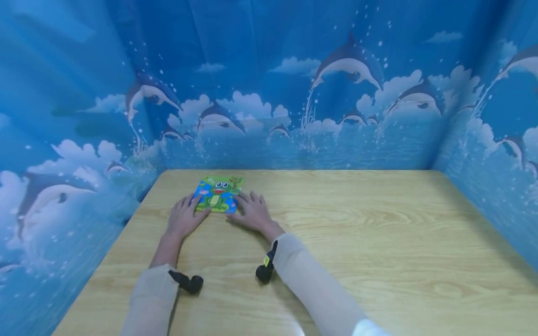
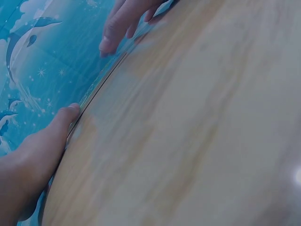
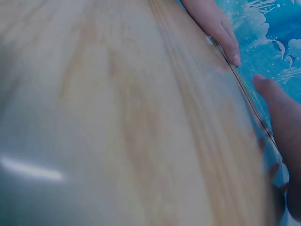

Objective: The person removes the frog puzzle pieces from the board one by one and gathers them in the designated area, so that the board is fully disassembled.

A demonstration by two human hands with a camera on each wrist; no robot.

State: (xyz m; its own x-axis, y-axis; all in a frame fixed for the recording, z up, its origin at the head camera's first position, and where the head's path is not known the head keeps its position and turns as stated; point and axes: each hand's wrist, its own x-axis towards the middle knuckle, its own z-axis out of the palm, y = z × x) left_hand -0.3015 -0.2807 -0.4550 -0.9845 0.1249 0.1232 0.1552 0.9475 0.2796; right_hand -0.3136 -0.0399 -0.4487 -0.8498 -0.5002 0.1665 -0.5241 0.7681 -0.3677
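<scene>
A square, flat frog picture [image 1: 216,195] in green and blue lies on the table toward the far left. My left hand [image 1: 183,218] touches its left edge, fingers extended and thumb at the near corner. At the right edge rests my right hand [image 1: 253,212], its fingers spread and straight. In the left wrist view the left hand [image 2: 35,162] and the right hand [image 2: 123,23] face each other; the picture is seen nearly edge-on between them. The right wrist view shows the right hand [image 3: 282,113] close by and the left hand [image 3: 214,23] beyond.
The wood-grain table [image 1: 357,242] extends widely to the right of both hands. Blue curtains [image 1: 260,84] printed with dolphins and clouds stand behind it and along both sides. A small black device is strapped at each sleeve cuff.
</scene>
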